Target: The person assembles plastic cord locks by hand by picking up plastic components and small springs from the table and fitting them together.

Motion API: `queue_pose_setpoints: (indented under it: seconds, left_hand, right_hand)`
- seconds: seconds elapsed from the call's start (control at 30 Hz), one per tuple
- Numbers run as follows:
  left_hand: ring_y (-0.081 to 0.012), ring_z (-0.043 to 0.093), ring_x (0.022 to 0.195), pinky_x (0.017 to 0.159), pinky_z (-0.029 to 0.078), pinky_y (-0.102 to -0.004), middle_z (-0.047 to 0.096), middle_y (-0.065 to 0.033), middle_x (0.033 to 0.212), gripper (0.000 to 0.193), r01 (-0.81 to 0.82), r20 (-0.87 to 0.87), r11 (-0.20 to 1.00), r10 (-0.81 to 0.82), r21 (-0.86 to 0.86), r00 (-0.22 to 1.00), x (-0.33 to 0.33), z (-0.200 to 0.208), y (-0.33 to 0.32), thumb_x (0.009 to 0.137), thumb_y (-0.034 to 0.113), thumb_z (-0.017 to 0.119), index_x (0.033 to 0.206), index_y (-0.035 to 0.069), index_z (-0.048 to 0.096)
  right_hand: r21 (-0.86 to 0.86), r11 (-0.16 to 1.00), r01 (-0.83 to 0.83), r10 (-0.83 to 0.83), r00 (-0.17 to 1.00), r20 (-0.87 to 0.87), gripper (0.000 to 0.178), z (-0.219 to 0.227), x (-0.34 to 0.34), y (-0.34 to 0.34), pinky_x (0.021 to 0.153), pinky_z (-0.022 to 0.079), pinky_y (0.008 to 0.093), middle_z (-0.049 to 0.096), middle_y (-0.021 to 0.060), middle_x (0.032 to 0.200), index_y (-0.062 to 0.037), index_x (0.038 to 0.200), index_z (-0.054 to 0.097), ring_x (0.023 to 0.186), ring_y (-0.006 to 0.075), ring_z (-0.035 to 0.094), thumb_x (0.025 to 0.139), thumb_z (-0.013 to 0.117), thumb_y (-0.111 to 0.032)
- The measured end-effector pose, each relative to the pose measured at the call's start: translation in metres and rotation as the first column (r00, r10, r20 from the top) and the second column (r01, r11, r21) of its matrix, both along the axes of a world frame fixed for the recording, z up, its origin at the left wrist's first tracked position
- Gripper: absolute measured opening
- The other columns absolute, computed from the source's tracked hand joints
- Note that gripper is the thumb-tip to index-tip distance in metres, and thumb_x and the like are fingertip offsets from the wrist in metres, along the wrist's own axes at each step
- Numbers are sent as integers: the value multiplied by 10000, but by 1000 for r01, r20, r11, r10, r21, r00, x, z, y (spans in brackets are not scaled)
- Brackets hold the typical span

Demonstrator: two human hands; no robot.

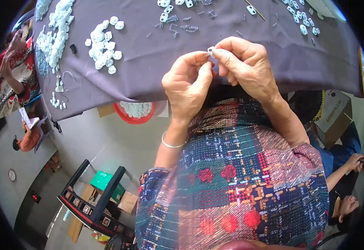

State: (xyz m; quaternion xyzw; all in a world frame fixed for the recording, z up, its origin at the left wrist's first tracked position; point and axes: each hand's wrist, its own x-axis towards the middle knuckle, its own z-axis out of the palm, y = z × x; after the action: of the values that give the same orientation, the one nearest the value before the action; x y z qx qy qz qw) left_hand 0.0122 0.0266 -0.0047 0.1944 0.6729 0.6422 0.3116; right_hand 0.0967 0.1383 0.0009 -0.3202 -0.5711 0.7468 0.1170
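Note:
My left hand (187,86) and my right hand (248,68) meet above the near edge of the table, fingertips almost touching. Between the right thumb and forefinger is a small pale plastic piece with a hole (210,49). A tiny metal coil spring (206,55) is pinched at the left fingertips, its end against the plastic piece. How far the spring sits inside cannot be seen. Beyond the hands, loose coil springs (190,28) lie scattered near several more holed plastic pieces (164,17). To the left is a heap of rounded white plastic parts (100,50).
A dark cloth covers the table (136,75). Long piles of pale parts (59,33) line its left side; more pieces (301,16) and a thin stick (257,11) lie far right. Below the edge stands a red basin (134,121) of white parts. Other people sit at both sides.

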Motion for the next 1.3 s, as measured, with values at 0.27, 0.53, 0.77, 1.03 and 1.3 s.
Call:
queue_pose_setpoints:
  seconds: [0.27, 0.53, 0.77, 1.03, 1.3]
  left_hand:
    - [-74, 580, 674, 605, 484, -190, 625, -42, 793, 110, 8, 56, 1000, -8, 4, 998, -6, 10, 1, 829, 3, 599, 929, -41, 596]
    - [-51, 550, 601, 541, 456, -176, 607, -15, 695, 72, -55, -54, 998, 55, -6, 997, 1, 3, 3, 832, 45, 612, 863, -21, 616]
    - [-60, 564, 650, 564, 468, -180, 614, -33, 767, 159, -63, -4, 998, 63, 1, 998, 0, 7, 5, 810, 39, 639, 942, -37, 594]
    - [-81, 544, 679, 592, 445, -209, 590, -19, 748, 197, -240, -351, 971, 217, -24, 911, -33, 13, 0, 764, 30, 676, 943, -2, 600]
    - [-191, 536, 684, 646, 435, -319, 609, -53, 735, 96, -229, -663, 948, 26, -221, 748, -82, -2, 14, 715, 91, 677, 798, 53, 649]
  right_hand:
    - [43, 998, -39, 38, 999, 13, 122, 6, -1, 2, 387, 326, 147, 545, -18, 592, -17, 873, 610, 442, 11, 435, 876, 557, -127]
    - [-7, 1000, -12, 13, 999, 44, 114, 7, -1, -2, 384, 341, 144, 552, -21, 590, -19, 868, 611, 438, 7, 444, 875, 552, -116]
    - [-81, 997, -3, 3, 1000, 0, 120, 9, -3, 2, 365, 333, 149, 552, -11, 580, -21, 871, 606, 419, 10, 437, 873, 562, -133]
    - [-124, 991, 51, -50, 999, 8, 123, 4, -1, 10, 354, 343, 153, 563, 2, 577, -21, 858, 602, 405, 20, 451, 866, 577, -141]
    - [-262, 961, 84, -106, 992, -73, 121, -6, -4, 16, 351, 351, 157, 581, 20, 597, -18, 852, 593, 418, 26, 470, 871, 574, -136]
